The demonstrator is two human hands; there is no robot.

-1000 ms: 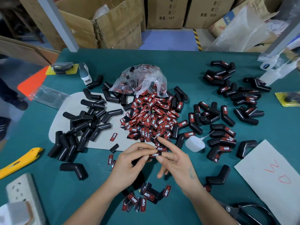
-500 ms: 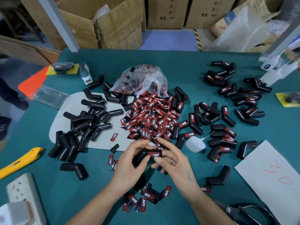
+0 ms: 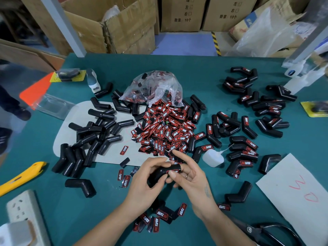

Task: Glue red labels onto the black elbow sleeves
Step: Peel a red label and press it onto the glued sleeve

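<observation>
Head view. Item: one black elbow sleeve (image 3: 160, 173), matte, bent, held above the near middle of the tabletop (image 3: 204, 71); a red label (image 3: 173, 171) lies on its right arm, mostly covered by fingers. Left hand (image 3: 147, 180): fingers curled round the sleeve's bend. Right hand (image 3: 191, 176): thumb and fingers pinch the labelled end, index finger raised straight. Stock: pile of loose red labels (image 3: 166, 132), white "TAPER" lettering on red and black, at the tabletop's centre, spilling from a crumpled clear plastic bag (image 3: 154, 87) that holds more labels. Unlabelled sleeves (image 3: 88, 137) heaped left of the pile on a pale grey mat (image 3: 110, 157); labelled sleeves (image 3: 248, 121) spread toward the right edge. Small white glue bottle (image 3: 212, 158) just right of the hands. Further labels (image 3: 159, 219) near the front edge. Surface: teal tabletop; yellow utility knife (image 3: 19, 178) and white power strip (image 3: 23, 210) at the left front corner, black scissors (image 3: 266, 231) and a white paper sheet (image 3: 298, 196) with red marks at the right front. Room: cardboard boxes (image 3: 124, 27) stacked beyond the far edge.
</observation>
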